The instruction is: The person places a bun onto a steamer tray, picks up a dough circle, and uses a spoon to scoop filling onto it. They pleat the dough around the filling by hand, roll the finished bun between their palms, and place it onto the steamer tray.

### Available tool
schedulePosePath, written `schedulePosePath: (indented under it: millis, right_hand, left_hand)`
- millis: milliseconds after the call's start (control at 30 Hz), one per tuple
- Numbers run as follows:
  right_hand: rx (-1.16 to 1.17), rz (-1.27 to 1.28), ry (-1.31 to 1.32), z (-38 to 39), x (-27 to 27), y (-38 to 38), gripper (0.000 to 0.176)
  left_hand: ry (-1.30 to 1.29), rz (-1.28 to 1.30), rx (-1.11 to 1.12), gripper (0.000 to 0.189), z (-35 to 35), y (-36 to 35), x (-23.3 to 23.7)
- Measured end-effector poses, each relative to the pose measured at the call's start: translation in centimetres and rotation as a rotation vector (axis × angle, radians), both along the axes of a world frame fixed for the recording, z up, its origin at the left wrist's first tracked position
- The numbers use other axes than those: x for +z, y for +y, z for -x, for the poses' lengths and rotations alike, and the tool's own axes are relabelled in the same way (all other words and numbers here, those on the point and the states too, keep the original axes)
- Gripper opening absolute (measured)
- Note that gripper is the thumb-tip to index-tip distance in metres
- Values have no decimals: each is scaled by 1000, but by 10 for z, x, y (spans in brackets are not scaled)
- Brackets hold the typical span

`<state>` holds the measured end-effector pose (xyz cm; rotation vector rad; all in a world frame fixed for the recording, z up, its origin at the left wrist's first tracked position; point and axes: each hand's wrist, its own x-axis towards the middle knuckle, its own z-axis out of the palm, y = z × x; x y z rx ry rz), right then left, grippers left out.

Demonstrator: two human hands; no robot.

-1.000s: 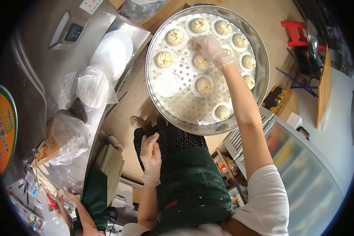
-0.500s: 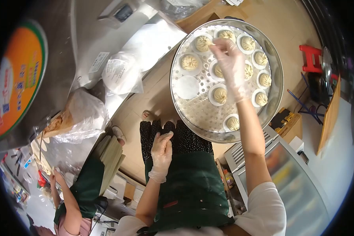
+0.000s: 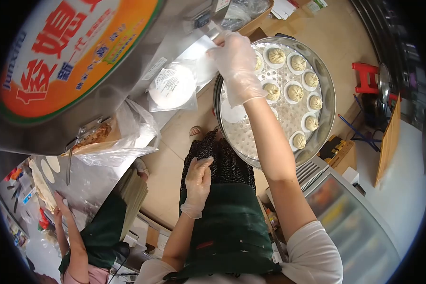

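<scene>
Over from the buns (image 3: pixel 296 93) to the papers (image 3: pixel 201 59) swings my right hand (image 3: pixel 235 60) — fingers narrowed, left hand (image 3: pixel 198 183) half-curled, either's hold I can't tell. Buns sit in the tray (image 3: pixel 330 113) — best pass high over them.

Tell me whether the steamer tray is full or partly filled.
Partly filled. Buns sit in the steamer tray, yet its perforated base shows bare patches, and the visible part of one paper disc is bare.

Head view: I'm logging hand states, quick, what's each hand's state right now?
Left hand: fingers curled; whether holding anything cannot be told.
Right hand: fingers bent by the white papers; grip cannot be told.
</scene>
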<state>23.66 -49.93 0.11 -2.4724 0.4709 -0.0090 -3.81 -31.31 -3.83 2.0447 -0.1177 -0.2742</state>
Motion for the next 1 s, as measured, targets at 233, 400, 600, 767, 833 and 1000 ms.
schedulePosePath:
  millis: [233,400,600,767,833,1000]
  right_hand:
    - [-283,-373,-139,9,-11,-15,18]
    - [-481,-712,-144,105,-3,-62,17]
    - [-768,-680,247,262,-131,-73,8]
    - [-920,-665,401,292,-167,-68,7]
    - [-941,-634,426,294,-170,-65,7]
    - [-848,-532,352,305,-178,-63,16]
  left_hand:
    - [11,12,-54,22,-11,29,3]
    - [28,-11,-84,23,-12,54,-4]
    - [136,-19,-92,21,-6,65,-19]
    - [158,-39,-139,21,-5,58,-19]
    - [176,-35,-139,21,-2,52,-20]
    - [204,-54,-163,21,10,37,-21]
